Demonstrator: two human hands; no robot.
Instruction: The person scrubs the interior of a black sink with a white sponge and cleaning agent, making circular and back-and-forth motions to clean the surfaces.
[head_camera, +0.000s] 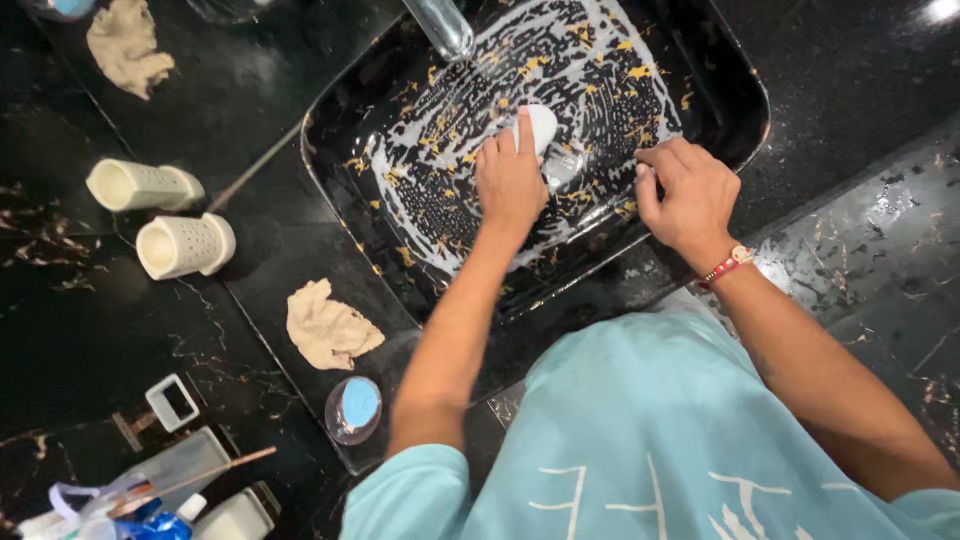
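My left hand (510, 180) presses a white sponge (541, 124) against the soapy bottom of a black rectangular sink basin (345, 120) with gold flecks. White foam streaks cover the basin floor around the metal drain (563, 165), just right of that hand. My right hand (690, 195) rests on the basin's near right side, fingers curled, holding nothing that I can see. A red bead bracelet (728, 266) sits on that wrist. The chrome tap (440, 25) hangs over the basin's far edge.
On the black marble counter left of the sink stand two white perforated holders (160, 215), two beige cloths (328, 327), a small dish with a blue disc (354, 408), and several bottles and trays (180, 490) at the bottom left.
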